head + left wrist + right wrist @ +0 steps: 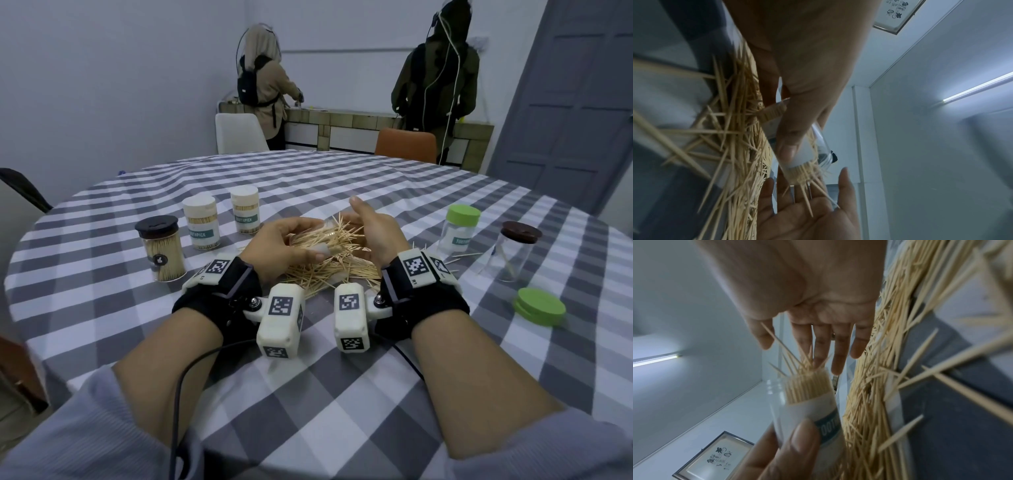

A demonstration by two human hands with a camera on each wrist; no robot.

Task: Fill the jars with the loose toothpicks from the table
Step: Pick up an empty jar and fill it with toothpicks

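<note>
My left hand (284,240) grips a clear labelled jar (317,245) lying on its side over the toothpick pile (322,270). In the left wrist view the jar (797,146) is packed with toothpicks that bristle out of its mouth. My right hand (371,229) stands open with straight fingers (822,344) facing the jar (807,399) mouth, toothpick tips against them. Loose toothpicks (879,353) lie heaped on the checked tablecloth (308,394) beneath both hands.
Three capped full jars stand at the left: a dark-lidded one (161,248) and two white-lidded ones (202,222) (245,209). At the right stand a green-lidded jar (460,233), a nearly empty dark-lidded jar (513,255) and a loose green lid (539,306). Two people stand at the far counter.
</note>
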